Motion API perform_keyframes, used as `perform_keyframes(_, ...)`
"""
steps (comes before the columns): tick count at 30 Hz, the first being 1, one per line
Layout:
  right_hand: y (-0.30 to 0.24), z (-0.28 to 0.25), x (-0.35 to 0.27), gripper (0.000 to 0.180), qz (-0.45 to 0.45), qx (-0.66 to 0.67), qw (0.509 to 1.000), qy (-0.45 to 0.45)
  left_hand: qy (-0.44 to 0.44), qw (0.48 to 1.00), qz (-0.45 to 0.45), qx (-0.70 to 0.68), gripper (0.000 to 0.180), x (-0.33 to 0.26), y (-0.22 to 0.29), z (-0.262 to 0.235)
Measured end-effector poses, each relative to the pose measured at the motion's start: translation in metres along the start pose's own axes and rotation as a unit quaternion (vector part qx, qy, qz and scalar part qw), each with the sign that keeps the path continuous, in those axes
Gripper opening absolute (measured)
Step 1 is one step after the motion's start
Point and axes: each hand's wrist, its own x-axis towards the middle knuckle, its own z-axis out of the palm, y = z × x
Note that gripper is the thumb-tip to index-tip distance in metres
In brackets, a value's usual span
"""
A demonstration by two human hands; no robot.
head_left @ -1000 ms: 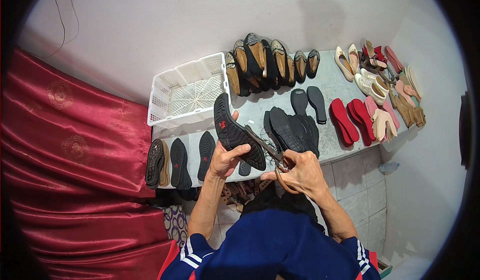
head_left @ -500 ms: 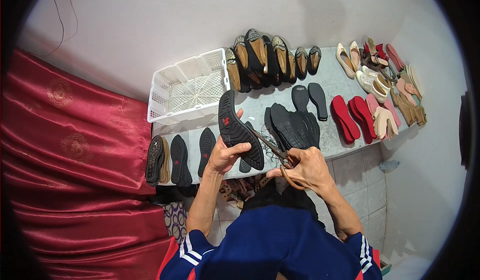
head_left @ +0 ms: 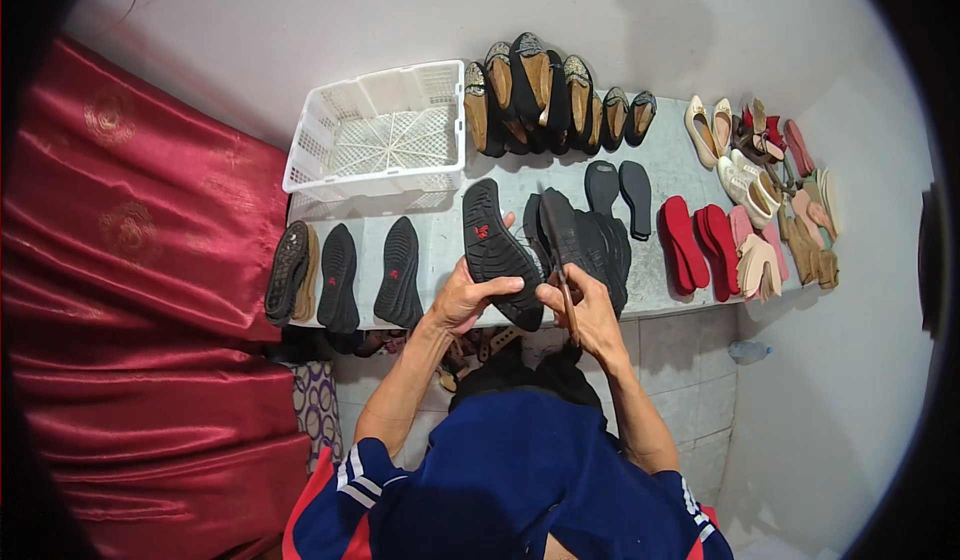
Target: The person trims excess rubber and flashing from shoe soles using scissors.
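My left hand (head_left: 462, 298) grips a black ridged shoe sole (head_left: 498, 252) with a small red mark, tread side up, the thumb lying across its lower part. In my right hand (head_left: 588, 312) is a pair of scissors (head_left: 568, 298) with brown handles, held upright just right of the sole. Their dark blades are hard to make out against the pile of black soles (head_left: 605, 252) behind. My right thumb and fingertips come close to the sole's right edge; whether they touch it I cannot tell.
A white plastic basket (head_left: 463, 130) stands at the back left of the grey table (head_left: 665, 140). Dark flats (head_left: 535, 85) line the back. More black soles (head_left: 400, 270) lie at left, red soles (head_left: 683, 245) and pale shoes (head_left: 748, 188) at right. A red curtain (head_left: 150, 290) hangs left.
The sole has shifted right in the view, and the scissors have turned from slanting across beside it to standing nearly upright. My hands have come closer together. The whole view has shifted.
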Motion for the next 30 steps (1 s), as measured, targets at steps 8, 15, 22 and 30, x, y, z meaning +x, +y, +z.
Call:
perform_keyframes(8,0.037,-0.005,-0.029,0.064,0.05,-0.031,0.99,-0.125,0.03,0.999,-0.023,-0.018,0.072,0.005,0.021,-0.029)
perform_keyframes(15,0.022,0.001,-0.033,0.068,0.084,-0.029,0.986,-0.144,0.018,0.999,-0.033,0.014,0.046,0.005,0.02,-0.033)
perform_keyframes(22,0.027,0.001,-0.024,0.07,0.079,-0.025,0.987,-0.14,0.015,0.999,-0.036,0.008,0.052,0.003,0.014,-0.028)
perform_keyframes(30,0.03,0.004,-0.023,0.063,0.069,-0.061,0.992,-0.091,0.033,0.998,-0.05,-0.007,0.054,0.002,0.008,-0.027)
